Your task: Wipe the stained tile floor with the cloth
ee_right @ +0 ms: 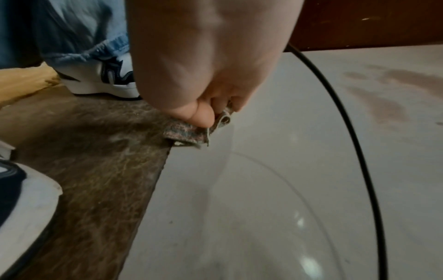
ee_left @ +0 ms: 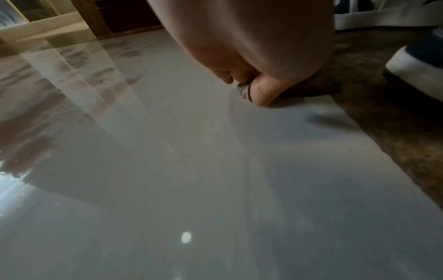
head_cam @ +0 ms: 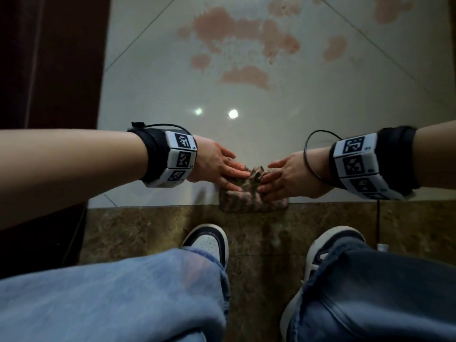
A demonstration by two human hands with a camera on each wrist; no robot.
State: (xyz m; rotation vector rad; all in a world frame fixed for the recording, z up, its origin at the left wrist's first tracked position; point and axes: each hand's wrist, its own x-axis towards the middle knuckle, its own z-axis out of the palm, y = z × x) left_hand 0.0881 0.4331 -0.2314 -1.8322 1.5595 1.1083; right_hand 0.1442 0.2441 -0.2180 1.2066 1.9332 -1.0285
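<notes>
Cloth point(head_cam: 246, 198) btw L hand point(head_cam: 217, 166), R hand point(head_cam: 288, 177) (both pinching).

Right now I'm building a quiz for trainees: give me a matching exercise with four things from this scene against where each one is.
Things:
1 cloth
2 pink stains
3 shoes
4 left hand

Places:
A on the brown stone strip
B on the cloth's left side
C on the pale tile, farther out
D straddling the tile's near edge

Pairs: 1-D, 2-C, 3-A, 4-B
</notes>
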